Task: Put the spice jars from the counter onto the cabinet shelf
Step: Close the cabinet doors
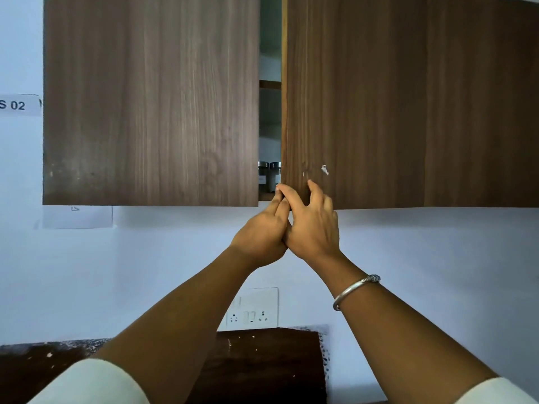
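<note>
- Head view: both hands are raised to the bottom inner corner of the right cabinet door point(408, 97), which stands slightly ajar beside the left cabinet door point(151, 97), leaving a narrow gap between the two.
- The left hand point(262, 231) has its fingers point(278, 196) hooked around the door's lower left edge, clenched on that edge and holding nothing else.
- The right hand point(313, 225) has some fingers curled at the same edge, touching the left hand, while the others rest spread on the door face; it carries no jar.
- Whether the door is being pulled open or pushed shut cannot be told from this one moment.
- To do the step well, I judge one hand on the edge is enough; swing the door smoothly on its hinge, keep fingertips out of the gap, and avoid jolting the shelf.
- The spice jars point(269, 174), two with metal lids, stand upright side by side on the lower cabinet shelf point(264, 196), seen through the gap.
- They are just above and behind the left fingertips, near but apart, inside the cabinet.
- The tabletop point(262, 365) lies low and near; no jars are visible on the part that shows.
</note>
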{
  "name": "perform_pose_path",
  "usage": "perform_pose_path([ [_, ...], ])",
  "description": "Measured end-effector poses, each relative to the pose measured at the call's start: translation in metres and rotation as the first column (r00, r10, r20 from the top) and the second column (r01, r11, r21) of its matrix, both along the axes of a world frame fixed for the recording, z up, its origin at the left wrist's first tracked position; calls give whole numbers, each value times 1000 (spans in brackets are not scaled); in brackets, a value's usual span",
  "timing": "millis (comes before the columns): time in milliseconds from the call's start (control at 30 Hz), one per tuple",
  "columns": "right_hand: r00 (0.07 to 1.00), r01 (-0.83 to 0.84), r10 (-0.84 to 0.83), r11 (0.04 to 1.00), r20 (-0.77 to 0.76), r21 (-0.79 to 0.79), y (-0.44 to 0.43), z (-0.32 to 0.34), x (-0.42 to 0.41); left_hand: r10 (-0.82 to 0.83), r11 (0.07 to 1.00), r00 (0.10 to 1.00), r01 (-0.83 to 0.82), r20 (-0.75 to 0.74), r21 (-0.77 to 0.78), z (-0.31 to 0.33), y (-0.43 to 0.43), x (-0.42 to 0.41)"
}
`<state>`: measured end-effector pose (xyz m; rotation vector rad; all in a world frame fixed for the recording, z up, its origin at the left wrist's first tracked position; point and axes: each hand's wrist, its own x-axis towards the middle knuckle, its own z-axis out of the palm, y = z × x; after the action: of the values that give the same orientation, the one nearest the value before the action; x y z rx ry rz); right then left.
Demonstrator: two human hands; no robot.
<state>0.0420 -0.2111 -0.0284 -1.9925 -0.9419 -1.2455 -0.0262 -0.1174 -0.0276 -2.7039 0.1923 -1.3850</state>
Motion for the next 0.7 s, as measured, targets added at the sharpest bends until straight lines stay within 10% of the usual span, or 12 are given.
perform_pose_path([
  [433,994,37,-59,975,-95,-219,72,-4,44,216,975,950,-223,-226,-7,-6,71,37],
  [700,997,61,-69,978,-37,-198,102,-7,71,469,877,881,-457,-65,147,-6,107,66],
])
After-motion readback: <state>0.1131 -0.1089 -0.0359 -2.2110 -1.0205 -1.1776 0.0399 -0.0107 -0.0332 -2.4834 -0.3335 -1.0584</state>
